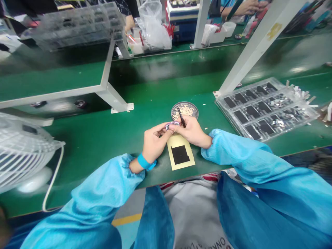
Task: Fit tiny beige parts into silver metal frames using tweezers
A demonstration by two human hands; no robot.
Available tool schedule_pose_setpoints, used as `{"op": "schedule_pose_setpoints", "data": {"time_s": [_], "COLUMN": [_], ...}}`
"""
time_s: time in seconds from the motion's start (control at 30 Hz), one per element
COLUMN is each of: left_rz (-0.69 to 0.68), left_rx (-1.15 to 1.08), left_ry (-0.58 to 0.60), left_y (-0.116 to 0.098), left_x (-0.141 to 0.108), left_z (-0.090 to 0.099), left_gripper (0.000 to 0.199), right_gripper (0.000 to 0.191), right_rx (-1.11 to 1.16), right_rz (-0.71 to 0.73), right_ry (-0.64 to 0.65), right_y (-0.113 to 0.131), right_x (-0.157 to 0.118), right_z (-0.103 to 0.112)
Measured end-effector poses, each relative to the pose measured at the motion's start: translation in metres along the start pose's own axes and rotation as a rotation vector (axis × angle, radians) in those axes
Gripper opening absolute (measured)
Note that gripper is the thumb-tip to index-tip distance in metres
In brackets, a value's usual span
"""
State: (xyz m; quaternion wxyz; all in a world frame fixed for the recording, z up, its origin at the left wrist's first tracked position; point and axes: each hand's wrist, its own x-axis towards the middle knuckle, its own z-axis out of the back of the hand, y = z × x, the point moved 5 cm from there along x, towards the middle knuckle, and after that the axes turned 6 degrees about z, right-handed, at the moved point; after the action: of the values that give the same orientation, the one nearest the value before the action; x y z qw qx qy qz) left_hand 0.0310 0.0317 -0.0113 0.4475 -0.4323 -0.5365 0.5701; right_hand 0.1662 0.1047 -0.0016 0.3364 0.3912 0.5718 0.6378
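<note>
At the left of the surface [140,86], a white fan [23,152] is cut off by the frame. Near the middle of the near edge, a small shiny curved part [172,124] is pinched in the fingers of the left hand [153,143] and steadied by the fingertips of the right hand [194,133], in which a black pen-like tool [181,117] is also held, upright and tilted. The part is raised above a yellow sheet [171,162] bearing a black rectangular piece [181,154]; a fine, steady pinch is judged to be called for. Just beyond, a round dish [197,111] of pale bits is partly hidden by the hands. Toward the right edge, black flat pieces are held in stacked clear trays [234,129]. The part's inner face is covered by fingers, and whether it is touched by the tool cannot be told
</note>
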Motion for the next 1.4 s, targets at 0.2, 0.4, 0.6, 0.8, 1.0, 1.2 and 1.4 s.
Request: {"op": "schedule_pose_setpoints", "data": {"time_s": [0.2, 0.4, 0.6, 0.8, 1.0, 1.2, 1.4], "left_rz": [-0.068, -0.267, -0.299, -0.333, -0.320, -0.326, -0.309], "left_rx": [0.130, 0.450, 0.481, 0.533, 0.544, 0.537, 0.509], "left_ry": [-0.002, -0.065, -0.060, -0.021, 0.011, 0.025, 0.029], "left_y": [-0.002, -0.018, -0.017, -0.017, -0.013, -0.013, -0.012], "left_x": [0.005, 0.003, 0.003, 0.003, 0.004, 0.006, 0.007], "left_z": [0.002, 0.006, 0.006, 0.006, 0.006, 0.006, 0.007], "left_gripper": [0.033, 0.027, 0.027, 0.026, 0.028, 0.022, 0.022], "right_gripper": [0.040, 0.010, 0.006, 0.009, 0.011, 0.010, 0.013], "right_rx": [-0.355, -0.498, -0.513, -0.541, -0.554, -0.636, -0.605], "right_rz": [0.272, 0.774, 0.806, 0.768, 0.734, 0.710, 0.712], "right_ry": [0.067, 0.123, 0.161, 0.194, 0.222, 0.274, 0.218], "right_y": [0.011, 0.035, 0.030, 0.026, 0.023, 0.023, 0.024], "right_x": [0.005, -0.005, -0.007, -0.007, -0.007, -0.009, -0.009], "right_z": [0.012, 0.021, 0.021, 0.020, 0.021, 0.017, 0.021]}}
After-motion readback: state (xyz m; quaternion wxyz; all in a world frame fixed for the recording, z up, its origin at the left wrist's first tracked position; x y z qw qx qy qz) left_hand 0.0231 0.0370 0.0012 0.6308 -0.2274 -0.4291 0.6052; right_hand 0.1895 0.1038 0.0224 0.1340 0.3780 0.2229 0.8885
